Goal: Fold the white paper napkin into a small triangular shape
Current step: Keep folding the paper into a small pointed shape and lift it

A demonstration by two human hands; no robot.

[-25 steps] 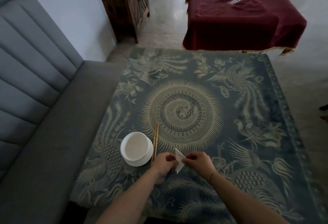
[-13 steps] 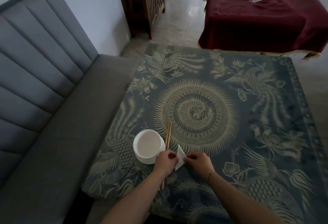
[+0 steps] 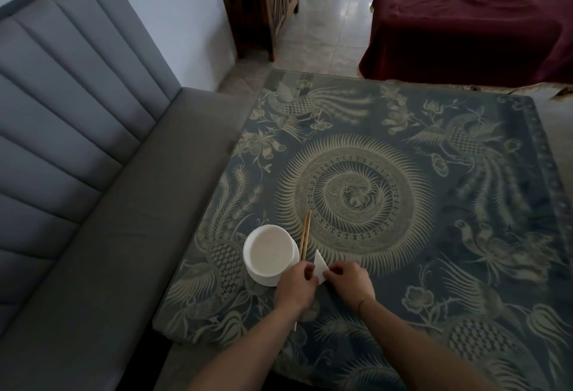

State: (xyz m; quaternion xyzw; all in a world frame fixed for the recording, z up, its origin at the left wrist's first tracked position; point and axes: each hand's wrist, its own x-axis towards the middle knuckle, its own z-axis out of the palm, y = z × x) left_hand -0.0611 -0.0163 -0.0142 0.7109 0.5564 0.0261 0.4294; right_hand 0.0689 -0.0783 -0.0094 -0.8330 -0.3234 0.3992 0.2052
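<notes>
Patterned table (image 3: 403, 130): napkin (image 3: 320, 267) pinched between left hand (image 3: 296, 286) and right hand (image 3: 350, 282).

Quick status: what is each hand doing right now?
Left hand: closed, pinching the white napkin's left edge.
Right hand: closed, pinching the napkin's right side.

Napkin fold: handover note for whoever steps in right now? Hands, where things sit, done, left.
Left hand: pinching the napkin from its left side.
Right hand: pinching it from the right.
Napkin: already a small white pointed shape, tip aimed away from the person, held low over the patterned table; whether it touches the table cannot be told.
Nearby: white bowl to the left, chopsticks between bowl and napkin.
Done: most folds.
Left: probably press the last crease and set it down.
</notes>
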